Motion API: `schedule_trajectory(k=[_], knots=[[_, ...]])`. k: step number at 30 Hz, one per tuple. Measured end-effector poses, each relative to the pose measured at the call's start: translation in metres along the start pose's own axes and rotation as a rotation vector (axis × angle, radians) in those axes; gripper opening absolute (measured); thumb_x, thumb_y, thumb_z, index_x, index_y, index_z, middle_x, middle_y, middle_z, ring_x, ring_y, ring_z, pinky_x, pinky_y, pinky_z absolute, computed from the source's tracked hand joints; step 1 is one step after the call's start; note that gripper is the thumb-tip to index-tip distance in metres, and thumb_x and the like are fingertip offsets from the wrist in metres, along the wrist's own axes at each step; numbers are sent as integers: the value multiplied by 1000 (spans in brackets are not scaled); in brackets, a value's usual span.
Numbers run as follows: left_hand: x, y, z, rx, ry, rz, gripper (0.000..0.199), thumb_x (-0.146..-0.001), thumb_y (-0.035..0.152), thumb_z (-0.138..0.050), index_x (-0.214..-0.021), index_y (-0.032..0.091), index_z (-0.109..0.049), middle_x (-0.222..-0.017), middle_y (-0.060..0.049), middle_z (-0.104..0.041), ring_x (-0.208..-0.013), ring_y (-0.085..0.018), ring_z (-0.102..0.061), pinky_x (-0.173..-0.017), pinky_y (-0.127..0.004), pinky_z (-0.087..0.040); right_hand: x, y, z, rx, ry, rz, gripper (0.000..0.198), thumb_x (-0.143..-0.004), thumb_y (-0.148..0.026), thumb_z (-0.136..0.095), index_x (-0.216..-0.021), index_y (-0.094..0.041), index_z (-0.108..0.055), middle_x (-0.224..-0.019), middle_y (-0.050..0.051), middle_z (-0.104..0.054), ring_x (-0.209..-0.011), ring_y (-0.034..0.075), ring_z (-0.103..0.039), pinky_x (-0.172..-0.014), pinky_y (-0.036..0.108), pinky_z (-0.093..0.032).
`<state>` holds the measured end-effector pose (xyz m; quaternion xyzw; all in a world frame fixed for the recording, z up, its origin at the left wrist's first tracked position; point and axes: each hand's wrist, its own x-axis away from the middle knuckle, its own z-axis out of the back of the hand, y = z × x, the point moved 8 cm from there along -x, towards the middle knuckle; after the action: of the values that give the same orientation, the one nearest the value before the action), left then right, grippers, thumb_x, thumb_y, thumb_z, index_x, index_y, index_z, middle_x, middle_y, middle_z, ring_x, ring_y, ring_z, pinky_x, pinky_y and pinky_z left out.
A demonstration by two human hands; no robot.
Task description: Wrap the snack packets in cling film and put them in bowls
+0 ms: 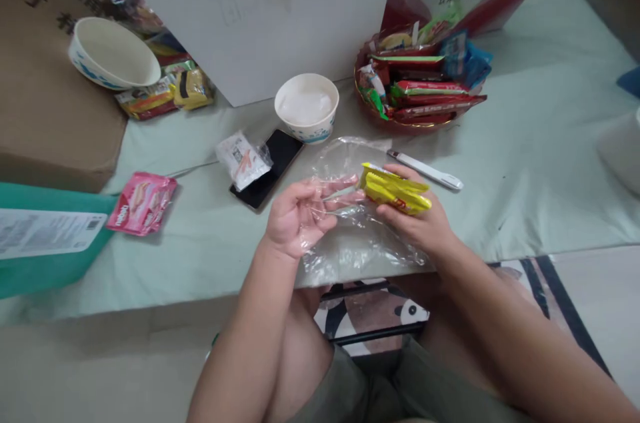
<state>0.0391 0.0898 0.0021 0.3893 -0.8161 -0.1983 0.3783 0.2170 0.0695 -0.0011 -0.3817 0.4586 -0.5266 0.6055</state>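
Observation:
My right hand [425,219] is closed around yellow snack packets [395,189], which look stacked together. Just left of them is my left hand [307,216], palm up, with two fingers stretched towards the packets and the others partly curled. Thin film of a clear plastic bag [360,253] lies over its fingers and palm, and the hand holds the bag's edge. The rest of the bag spreads crumpled on the table beneath both hands. Beyond my right hand lies a white-handled utility knife [427,169].
A paper bowl [307,103] stands ahead, beside a black phone [287,153] with a white packet [243,159] on it. A basket of snacks [420,123] is back right. Left are a pink wafer packet [145,203], another bowl [115,53], a green bag [50,236] and a cardboard box [50,96].

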Motion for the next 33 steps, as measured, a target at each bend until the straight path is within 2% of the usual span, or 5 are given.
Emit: schedule_trajectory(k=[8,16,20,26,33], knots=[[0,11,29,315,468,-111,16,-62,20,-59,-57,19,-44,-52,4,-60,-35,-3,-50,-27,-11,-13,9,30,13,-545,167,-260,64,-78,-79,-67,-115,-27,-70,-117,10,-75,-114,30,-71,-93,50,-62],[2,13,31,227,493,-137,18,-60,23,-61,-61,20,-44,-52,6,-54,-37,-4,-47,-28,-12,-14,-7,-49,103,-103,613,202,46,-80,-63,-76,-112,-30,-70,-113,8,-73,-106,29,-71,-98,53,-56],[-1,15,28,212,432,-139,21,-59,24,-62,-61,20,-41,-52,6,-51,-37,-4,-44,-29,-12,-13,-72,-112,112,614,446,417,41,-88,-53,-69,-123,-31,-68,-124,3,-70,-126,32,-62,-112,58,-43],[2,19,26,273,368,-149,22,-61,21,-62,-60,19,-40,-51,7,-48,-35,-2,-39,-29,-12,-13,-173,-49,114,801,36,50,45,-54,-58,-91,-94,-49,-71,-116,-5,-73,-131,45,-52,-113,82,-26],[3,25,31,295,331,-148,22,-64,22,-62,-61,20,-40,-51,6,-48,-35,-3,-42,-28,-11,-12,-72,-82,85,583,222,254,18,-93,-46,-62,-110,-43,-67,-117,2,-71,-120,36,-61,-109,68,-41]])
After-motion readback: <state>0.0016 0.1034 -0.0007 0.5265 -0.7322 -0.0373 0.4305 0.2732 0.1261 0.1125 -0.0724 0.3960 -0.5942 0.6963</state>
